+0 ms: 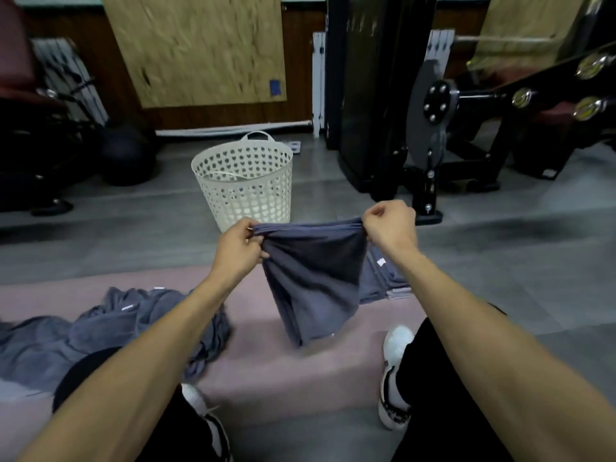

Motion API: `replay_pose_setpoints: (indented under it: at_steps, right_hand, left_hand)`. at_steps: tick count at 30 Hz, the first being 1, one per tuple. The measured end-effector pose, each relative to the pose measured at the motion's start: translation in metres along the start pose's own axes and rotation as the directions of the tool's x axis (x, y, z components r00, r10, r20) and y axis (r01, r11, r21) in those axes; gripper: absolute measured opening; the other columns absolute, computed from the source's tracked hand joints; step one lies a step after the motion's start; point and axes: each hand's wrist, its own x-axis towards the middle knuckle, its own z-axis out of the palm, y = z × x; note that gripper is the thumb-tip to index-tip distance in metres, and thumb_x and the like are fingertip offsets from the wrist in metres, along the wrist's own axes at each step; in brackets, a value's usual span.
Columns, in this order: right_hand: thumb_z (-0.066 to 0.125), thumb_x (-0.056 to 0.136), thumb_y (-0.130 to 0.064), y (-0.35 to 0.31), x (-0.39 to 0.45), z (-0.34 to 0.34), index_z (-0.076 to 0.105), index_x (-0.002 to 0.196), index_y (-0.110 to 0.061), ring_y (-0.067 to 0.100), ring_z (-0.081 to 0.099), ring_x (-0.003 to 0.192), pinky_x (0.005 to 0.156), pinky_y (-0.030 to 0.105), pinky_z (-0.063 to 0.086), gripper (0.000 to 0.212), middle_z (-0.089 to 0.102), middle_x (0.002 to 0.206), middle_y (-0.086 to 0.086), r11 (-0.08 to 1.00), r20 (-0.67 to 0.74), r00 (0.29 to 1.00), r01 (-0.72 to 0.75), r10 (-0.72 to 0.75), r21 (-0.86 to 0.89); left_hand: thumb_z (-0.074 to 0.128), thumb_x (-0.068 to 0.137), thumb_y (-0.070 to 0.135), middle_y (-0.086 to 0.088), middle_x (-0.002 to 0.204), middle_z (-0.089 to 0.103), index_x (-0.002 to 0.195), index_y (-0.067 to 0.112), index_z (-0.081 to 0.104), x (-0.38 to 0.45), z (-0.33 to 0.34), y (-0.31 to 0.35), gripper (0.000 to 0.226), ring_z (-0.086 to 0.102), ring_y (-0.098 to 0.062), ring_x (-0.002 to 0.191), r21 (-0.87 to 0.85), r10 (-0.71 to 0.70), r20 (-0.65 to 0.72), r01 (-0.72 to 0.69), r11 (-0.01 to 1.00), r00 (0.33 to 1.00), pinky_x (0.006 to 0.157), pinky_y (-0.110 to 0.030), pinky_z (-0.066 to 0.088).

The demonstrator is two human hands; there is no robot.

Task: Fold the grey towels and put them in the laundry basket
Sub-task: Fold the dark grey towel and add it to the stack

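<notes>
Both hands up: left hand (237, 249) and right hand (390, 227) each have fingers pinched on a top corner of a grey towel (313, 278), hanging over the pink mat (283, 368). Laundry basket (242, 181) just behind on floor. Unfolded towel pile (100, 331) left on mat.

left hand (238, 248) + right hand (390, 225) grip grey towel (316, 281) | basket (245, 181) behind

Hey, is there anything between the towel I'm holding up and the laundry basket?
Nothing visible. The towel hangs from your left hand and right hand, and the basket stands on bare floor just beyond it, its opening unobstructed.
</notes>
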Motion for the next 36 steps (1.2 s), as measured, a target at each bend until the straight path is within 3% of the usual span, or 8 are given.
replay_pose_setpoints:
  at_steps: [3,8,12,17,20,23,29,36]
  right_hand:
    - [0.049,0.077,-0.016,-0.006,-0.005,-0.008,0.068,0.071,-0.012,0.024,0.067,0.066,0.067,0.033,0.057,0.020,0.068,0.065,0.007,0.991,0.011,0.999,-0.043,0.045,-0.123]
    - [0.039,0.084,-0.004,-0.001,0.001,-0.001,0.064,0.085,0.000,0.027,0.069,0.052,0.042,0.029,0.054,0.026,0.070,0.065,0.020,0.958,0.299,0.911,-0.264,0.285,-0.108]
    - [0.043,0.089,0.002,0.012,0.005,0.004,0.063,0.099,-0.004,0.022,0.072,0.067,0.059,0.032,0.060,0.023,0.067,0.081,0.013,0.914,0.466,0.841,-0.380,0.275,0.145]
    - [0.070,0.078,-0.004,0.034,0.011,0.021,0.069,0.076,-0.003,0.018,0.065,0.055,0.061,0.031,0.059,0.002,0.068,0.064,0.012,0.979,0.491,0.854,-0.091,0.170,-0.181]
    - [0.072,0.078,-0.018,0.039,0.032,0.041,0.049,0.050,-0.012,0.017,0.045,0.044,0.043,0.020,0.041,0.038,0.048,0.045,0.002,0.930,0.459,0.867,-0.012,0.192,-0.367]
    - [0.064,0.081,-0.020,0.048,0.061,0.068,0.047,0.056,-0.012,0.022,0.047,0.059,0.043,0.021,0.032,0.032,0.047,0.054,0.001,0.882,0.447,0.874,0.046,0.192,-0.469]
    - [0.056,0.093,-0.018,0.062,0.124,0.125,0.044,0.070,-0.014,0.027,0.064,0.058,0.061,0.037,0.058,0.026,0.062,0.069,0.011,0.965,0.401,0.903,-0.053,0.156,-0.256]
    - [0.061,0.087,-0.019,0.059,0.172,0.143,0.057,0.077,-0.017,0.028,0.066,0.082,0.078,0.045,0.056,0.011,0.068,0.079,0.008,0.995,0.231,0.972,0.057,-0.037,-0.079]
  left_hand:
    - [0.039,0.091,-0.008,-0.011,0.081,0.064,0.083,0.020,0.053,-0.003,-0.002,0.007,0.032,0.065,-0.023,0.054,-0.027,-0.003,-0.016,0.002,1.000,1.000,0.056,-0.033,0.057]
    - [0.039,0.097,-0.002,-0.005,0.077,0.060,0.084,0.018,0.049,0.000,0.004,0.004,0.026,0.064,-0.015,0.045,-0.052,-0.112,0.048,0.114,0.992,0.993,0.043,-0.026,0.052]
    - [0.044,0.097,0.001,-0.008,0.065,0.058,0.088,0.015,0.050,0.007,-0.002,-0.009,0.018,0.059,-0.014,0.039,-0.111,-0.258,0.010,0.257,0.960,0.966,0.041,-0.026,0.051]
    - [0.049,0.090,-0.001,-0.011,0.061,0.055,0.082,0.008,0.054,0.025,-0.004,-0.025,0.013,0.058,-0.019,0.039,0.053,-0.452,0.119,0.449,0.892,0.884,0.040,-0.025,0.051]
    - [0.049,0.087,-0.001,-0.015,0.059,0.059,0.085,0.000,0.054,0.043,0.004,-0.035,0.005,0.061,-0.022,0.042,0.161,-0.586,0.175,0.565,0.810,0.791,0.040,-0.025,0.051]
    - [0.048,0.091,0.001,-0.018,0.069,0.062,0.090,-0.001,0.053,0.076,0.017,-0.055,0.006,0.064,-0.021,0.047,0.175,-0.647,0.184,0.623,0.763,0.740,0.047,-0.028,0.057]
    - [0.045,0.093,-0.004,-0.014,0.081,0.058,0.075,0.011,0.050,0.158,0.051,-0.086,0.024,0.061,-0.023,0.061,0.105,-0.480,0.051,0.473,0.875,0.876,0.050,-0.023,0.055]
    - [0.045,0.093,-0.011,-0.004,0.076,0.061,0.077,0.017,0.052,0.196,0.047,-0.085,0.033,0.060,-0.014,0.066,-0.066,-0.215,-0.046,0.212,0.975,0.976,0.055,-0.014,0.049]
